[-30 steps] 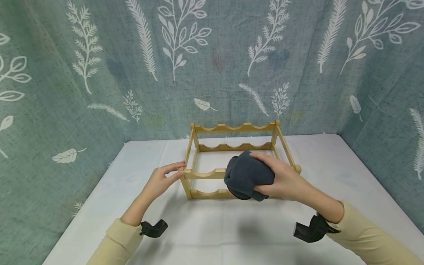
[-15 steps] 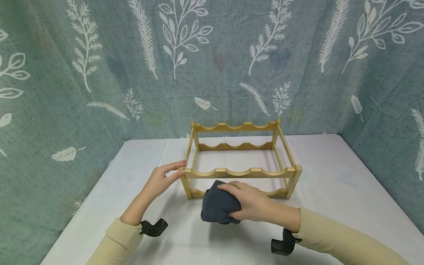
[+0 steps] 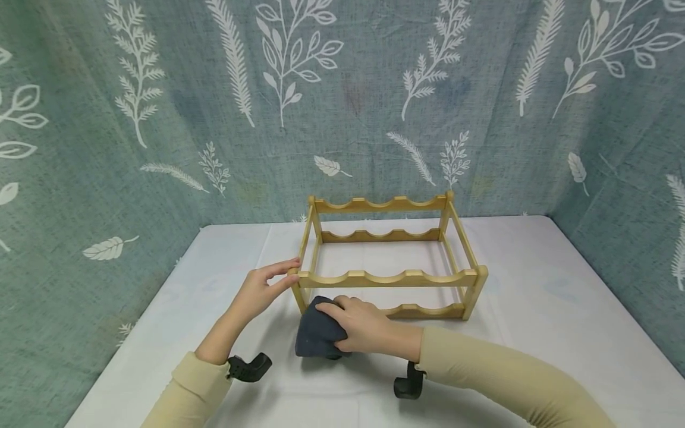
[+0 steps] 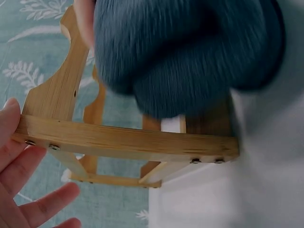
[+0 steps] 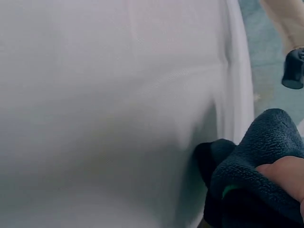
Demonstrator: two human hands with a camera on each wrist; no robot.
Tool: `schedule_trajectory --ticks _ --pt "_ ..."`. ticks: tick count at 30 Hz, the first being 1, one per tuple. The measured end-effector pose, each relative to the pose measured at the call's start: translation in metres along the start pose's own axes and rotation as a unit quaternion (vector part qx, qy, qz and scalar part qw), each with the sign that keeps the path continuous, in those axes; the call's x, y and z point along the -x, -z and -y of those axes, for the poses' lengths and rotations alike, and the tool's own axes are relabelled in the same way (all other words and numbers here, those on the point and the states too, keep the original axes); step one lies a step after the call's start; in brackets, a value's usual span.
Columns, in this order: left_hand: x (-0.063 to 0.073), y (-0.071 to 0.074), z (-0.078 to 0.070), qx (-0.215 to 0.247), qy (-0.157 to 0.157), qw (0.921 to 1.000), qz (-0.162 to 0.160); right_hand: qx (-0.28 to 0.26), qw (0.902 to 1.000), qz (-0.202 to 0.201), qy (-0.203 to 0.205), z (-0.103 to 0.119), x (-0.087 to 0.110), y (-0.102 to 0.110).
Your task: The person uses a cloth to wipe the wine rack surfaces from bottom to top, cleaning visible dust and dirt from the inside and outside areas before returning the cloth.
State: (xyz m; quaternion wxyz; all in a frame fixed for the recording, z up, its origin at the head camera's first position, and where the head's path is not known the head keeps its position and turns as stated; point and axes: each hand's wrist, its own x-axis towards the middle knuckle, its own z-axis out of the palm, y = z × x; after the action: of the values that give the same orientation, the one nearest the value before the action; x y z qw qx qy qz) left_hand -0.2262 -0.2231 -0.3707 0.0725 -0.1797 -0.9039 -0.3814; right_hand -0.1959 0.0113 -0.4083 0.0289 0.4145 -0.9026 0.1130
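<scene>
A wooden wine rack [image 3: 385, 279] with scalloped rails stands on the white-covered table. My left hand [image 3: 261, 291] pinches its front left top corner between thumb and finger, the other fingers loosely spread in the left wrist view. Bunched in my right hand [image 3: 366, 327] is a dark blue cloth [image 3: 319, 330], held at the lower front left of the rack. Seen from the left wrist, the cloth [image 4: 175, 61] covers part of the rack's front. Whether it touches the lower rail, I cannot tell. In the right wrist view my thumb [image 5: 287, 175] presses into the fabric.
The white tablecloth [image 3: 508, 339] spreads around the rack. Green curtains [image 3: 364, 119] with white leaf prints hang behind and at both sides. A black wrist camera [image 3: 250, 368] sits on the left wrist, another camera [image 3: 409, 381] on the right.
My right hand has moved the cloth left and down, from the front top rail to the rack's lower left front. The left hand has stayed at the corner.
</scene>
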Motion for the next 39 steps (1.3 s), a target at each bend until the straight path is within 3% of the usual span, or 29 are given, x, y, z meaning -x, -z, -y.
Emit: schedule_trajectory --ticks 3,8,16,25,29,34,39 --pt "0.001 0.000 -0.001 0.000 -0.001 1.0000 -0.001 0.036 0.9993 0.007 -0.001 0.004 -0.013 -0.009" --pt "0.001 0.000 -0.002 0.001 -0.005 1.0000 -0.001 0.075 0.9963 0.024 -0.035 0.006 -0.025 -0.020" --pt "0.000 0.000 -0.004 -0.005 -0.005 1.0000 -0.002 0.085 0.9950 0.028 -0.046 0.000 -0.019 -0.015" --pt "0.000 0.000 -0.003 -0.009 -0.008 0.9999 -0.002 0.121 0.9921 -0.031 -0.012 -0.018 0.009 -0.009" --pt "-0.001 -0.002 -0.003 -0.009 -0.008 0.9999 0.002 0.132 0.9906 -0.035 -0.004 -0.026 0.025 -0.005" --pt "0.000 -0.001 -0.003 -0.009 -0.003 1.0000 0.002 0.074 0.9950 -0.013 -0.066 -0.040 0.051 0.002" --pt "0.001 0.000 -0.003 -0.011 0.002 0.9999 0.002 0.017 0.9916 0.002 -0.128 -0.056 0.080 0.009"
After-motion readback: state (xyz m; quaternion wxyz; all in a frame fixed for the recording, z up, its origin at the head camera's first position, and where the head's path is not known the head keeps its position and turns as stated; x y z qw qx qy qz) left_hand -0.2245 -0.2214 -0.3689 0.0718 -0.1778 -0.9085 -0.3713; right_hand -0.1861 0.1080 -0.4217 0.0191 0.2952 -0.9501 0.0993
